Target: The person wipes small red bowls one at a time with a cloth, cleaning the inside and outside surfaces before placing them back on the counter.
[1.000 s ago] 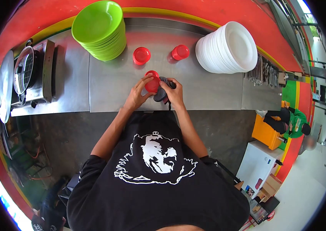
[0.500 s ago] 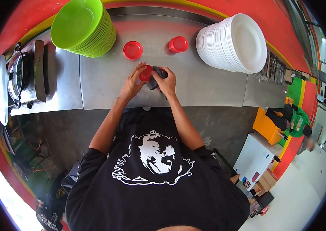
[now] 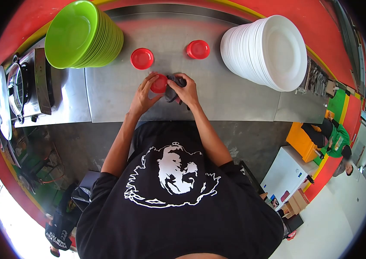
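Over the steel counter (image 3: 118, 97), my left hand (image 3: 142, 96) grips a small red bowl (image 3: 159, 84), its fingers and thumb curled round the left side of the rim. My right hand (image 3: 186, 91) is closed on a dark grey cloth (image 3: 173, 94), which is bunched against the right edge of that bowl. Just beyond my hands, another red bowl (image 3: 142, 58) sits on the counter at the left. A further red bowl (image 3: 198, 49), apparently stacked on others, stands to the right of it.
A tall stack of green bowls (image 3: 92, 39) leans at the back left, and a stack of white plates (image 3: 252, 52) at the back right. A stove with a lidded pan (image 3: 17, 90) is far left. Cutlery (image 3: 316, 80) lies far right. Other people are in the background.
My view has shifted slightly, so the stacks and bowls sit a little differently. Both hands keep hold of the red bowl and the cloth, with the fingers slightly repositioned.
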A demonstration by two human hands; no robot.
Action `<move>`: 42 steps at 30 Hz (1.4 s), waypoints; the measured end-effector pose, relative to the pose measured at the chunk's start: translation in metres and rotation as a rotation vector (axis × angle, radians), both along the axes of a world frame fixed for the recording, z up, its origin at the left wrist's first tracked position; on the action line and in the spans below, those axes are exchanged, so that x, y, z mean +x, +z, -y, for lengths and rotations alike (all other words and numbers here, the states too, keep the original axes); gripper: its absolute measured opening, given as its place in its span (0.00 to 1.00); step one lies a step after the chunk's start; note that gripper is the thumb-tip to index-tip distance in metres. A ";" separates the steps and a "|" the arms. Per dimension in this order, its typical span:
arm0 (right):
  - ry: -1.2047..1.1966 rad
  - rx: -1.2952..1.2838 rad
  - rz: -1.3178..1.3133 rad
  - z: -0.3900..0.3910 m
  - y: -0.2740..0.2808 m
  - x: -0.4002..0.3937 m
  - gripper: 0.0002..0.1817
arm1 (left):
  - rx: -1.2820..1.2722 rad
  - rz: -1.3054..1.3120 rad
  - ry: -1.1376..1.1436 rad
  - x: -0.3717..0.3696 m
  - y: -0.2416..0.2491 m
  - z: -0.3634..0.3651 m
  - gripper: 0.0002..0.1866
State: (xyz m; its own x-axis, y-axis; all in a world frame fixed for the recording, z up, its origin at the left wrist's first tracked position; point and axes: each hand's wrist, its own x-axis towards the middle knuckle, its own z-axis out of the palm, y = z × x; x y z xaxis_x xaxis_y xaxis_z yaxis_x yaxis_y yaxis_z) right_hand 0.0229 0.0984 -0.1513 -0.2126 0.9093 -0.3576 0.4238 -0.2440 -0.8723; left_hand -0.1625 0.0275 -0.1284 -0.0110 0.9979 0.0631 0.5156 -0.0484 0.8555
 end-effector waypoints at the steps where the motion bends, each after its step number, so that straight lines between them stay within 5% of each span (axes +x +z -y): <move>1: 0.010 -0.024 -0.018 -0.004 0.001 0.004 0.23 | 0.016 -0.058 0.010 0.001 0.007 -0.002 0.36; 3: 0.032 -0.023 0.006 -0.012 0.011 0.019 0.25 | 0.052 -0.170 0.027 0.008 0.024 -0.005 0.34; 11: -0.142 0.042 -0.134 -0.055 0.050 0.076 0.41 | -0.009 0.211 0.050 0.067 0.044 -0.073 0.31; 15: -0.014 -0.128 -0.128 -0.083 0.069 0.084 0.49 | -0.052 0.337 0.112 0.087 0.012 -0.122 0.33; 23: 0.217 0.212 -0.165 -0.100 0.015 0.085 0.61 | -0.100 0.358 0.122 0.104 -0.013 -0.142 0.34; 27: 0.279 0.056 -0.258 -0.107 0.031 0.088 0.64 | -0.065 0.344 0.141 0.117 -0.006 -0.137 0.32; 35: 0.250 0.070 -0.321 -0.114 0.054 0.092 0.60 | 0.023 0.392 0.258 0.135 0.036 -0.134 0.29; 42: 0.089 -0.002 -0.439 -0.085 0.114 0.105 0.28 | 0.065 0.446 0.211 0.144 0.084 -0.099 0.21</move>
